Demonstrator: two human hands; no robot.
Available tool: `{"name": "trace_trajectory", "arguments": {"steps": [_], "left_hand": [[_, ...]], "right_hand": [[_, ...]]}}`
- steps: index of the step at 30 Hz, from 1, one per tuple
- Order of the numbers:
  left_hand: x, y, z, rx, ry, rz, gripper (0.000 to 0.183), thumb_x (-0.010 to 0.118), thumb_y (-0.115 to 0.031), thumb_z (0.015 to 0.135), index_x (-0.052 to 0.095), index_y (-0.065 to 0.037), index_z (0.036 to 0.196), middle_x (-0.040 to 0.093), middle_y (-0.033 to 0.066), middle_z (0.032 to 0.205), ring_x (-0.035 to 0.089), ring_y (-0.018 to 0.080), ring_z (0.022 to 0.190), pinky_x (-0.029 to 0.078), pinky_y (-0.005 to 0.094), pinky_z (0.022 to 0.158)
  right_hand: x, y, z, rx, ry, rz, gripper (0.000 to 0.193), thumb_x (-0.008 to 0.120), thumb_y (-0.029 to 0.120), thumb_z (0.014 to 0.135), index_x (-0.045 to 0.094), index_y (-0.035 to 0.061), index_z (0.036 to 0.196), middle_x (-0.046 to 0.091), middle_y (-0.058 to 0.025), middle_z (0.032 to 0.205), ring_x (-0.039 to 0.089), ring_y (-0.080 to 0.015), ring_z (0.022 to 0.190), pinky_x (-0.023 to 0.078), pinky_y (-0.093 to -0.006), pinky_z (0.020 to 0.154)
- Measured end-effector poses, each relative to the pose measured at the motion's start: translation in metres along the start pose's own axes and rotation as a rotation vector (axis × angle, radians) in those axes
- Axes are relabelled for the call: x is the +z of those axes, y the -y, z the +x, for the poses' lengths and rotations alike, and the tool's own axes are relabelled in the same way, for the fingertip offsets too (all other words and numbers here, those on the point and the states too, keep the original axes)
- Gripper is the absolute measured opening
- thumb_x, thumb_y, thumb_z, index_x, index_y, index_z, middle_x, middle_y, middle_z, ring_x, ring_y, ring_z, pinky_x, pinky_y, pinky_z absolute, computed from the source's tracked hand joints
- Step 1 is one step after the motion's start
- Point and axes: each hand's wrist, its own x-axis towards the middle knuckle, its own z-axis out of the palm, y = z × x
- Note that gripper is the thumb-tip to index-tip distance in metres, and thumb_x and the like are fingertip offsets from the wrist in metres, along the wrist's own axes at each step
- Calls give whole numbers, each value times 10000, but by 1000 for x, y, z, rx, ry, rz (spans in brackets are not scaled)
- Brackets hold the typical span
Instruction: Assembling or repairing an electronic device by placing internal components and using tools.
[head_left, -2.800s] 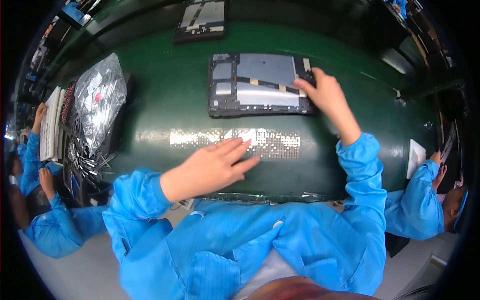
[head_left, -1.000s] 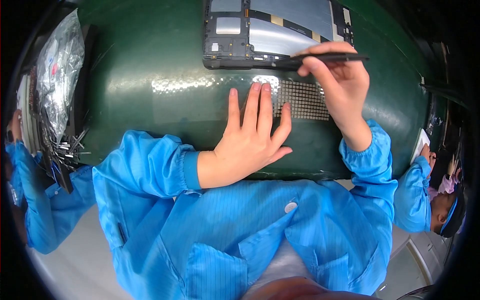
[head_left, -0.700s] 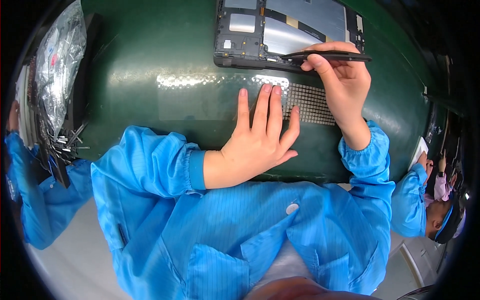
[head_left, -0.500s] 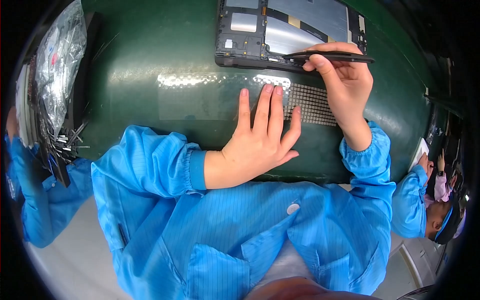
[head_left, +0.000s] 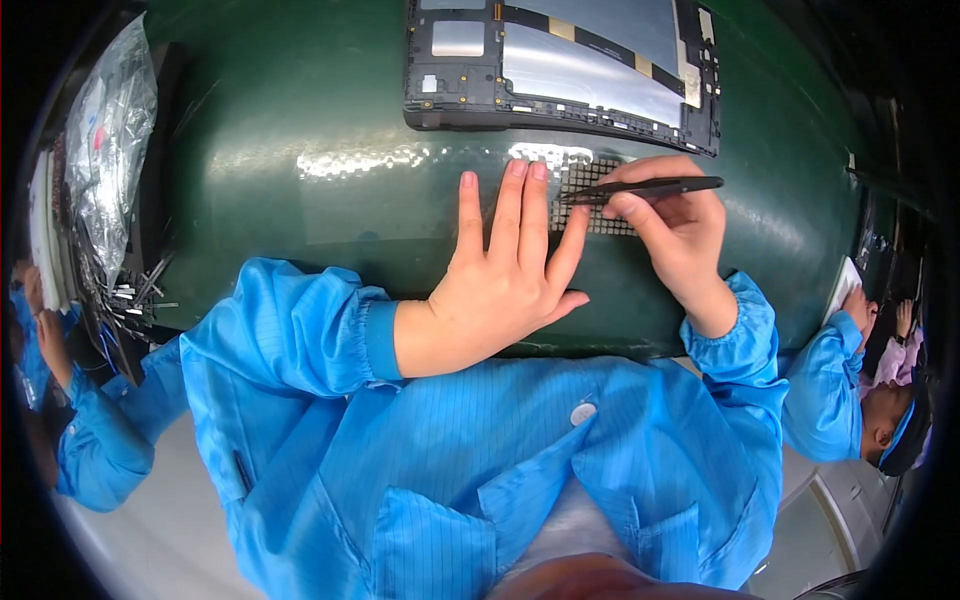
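My left hand (head_left: pixel 505 275) lies flat, fingers spread, on a clear strip of small parts (head_left: pixel 420 165) that runs across the green mat (head_left: pixel 270 130). My right hand (head_left: pixel 672 225) grips black tweezers (head_left: pixel 645 187), their tips pointing left onto the dark gridded end of the strip (head_left: pixel 592 180), right beside my left fingertips. Beyond both hands lies an opened tablet chassis (head_left: pixel 560 65) with a black frame and a silver inner plate.
Crinkled clear plastic bags (head_left: pixel 105 170) and a bunch of thin metal rods (head_left: pixel 135 295) sit at the mat's left edge. Other people in blue sleeves work at the far left (head_left: pixel 60 400) and far right (head_left: pixel 850 370).
My right hand has brought the tweezers down from the tablet chassis onto the gridded strip. My left hand stays flat on the strip. The view has shifted nearer to the bench.
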Motion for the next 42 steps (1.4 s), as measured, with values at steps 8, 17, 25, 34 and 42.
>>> {"name": "trace_trajectory", "arguments": {"steps": [8,17,25,34,42], "left_hand": [[-1,0,1,12,3,17,809,636,-613,706,521,-92,1315,426,355,1330,421,473,1263,330,648,997],[-1,0,0,12,-3,15,777,635,-607,716,541,-91,1289,426,351,1332,414,470,1267,324,648,1000],[-4,-2,1,-19,-9,0,760,625,-616,716,535,-136,1299,442,320,1311,405,464,1264,299,697,978],[0,2,1,28,-35,3,786,636,-612,699,537,-108,1294,461,335,1275,443,481,1217,346,643,984],[-2,4,2,43,-25,10,777,627,-605,713,535,-101,1297,469,340,1266,459,487,1200,361,626,982]], "right_hand": [[2,-1,0,-12,1,-36,221,670,-33,839,578,-49,1040,650,-124,987,666,-176,900,549,-269,781],[3,1,-2,-150,30,-243,171,700,-14,814,632,-42,967,677,-132,919,676,-182,861,552,-267,748],[-2,15,34,-250,-69,-19,200,625,-58,867,560,-62,1055,655,-147,969,653,-164,802,551,-271,741],[5,4,53,-354,-84,-78,187,612,-64,875,548,-68,1051,644,-148,972,665,-176,827,558,-263,760],[5,4,54,-361,-84,-112,186,604,-71,878,546,-67,1055,645,-150,974,666,-178,828,560,-267,762]]}}
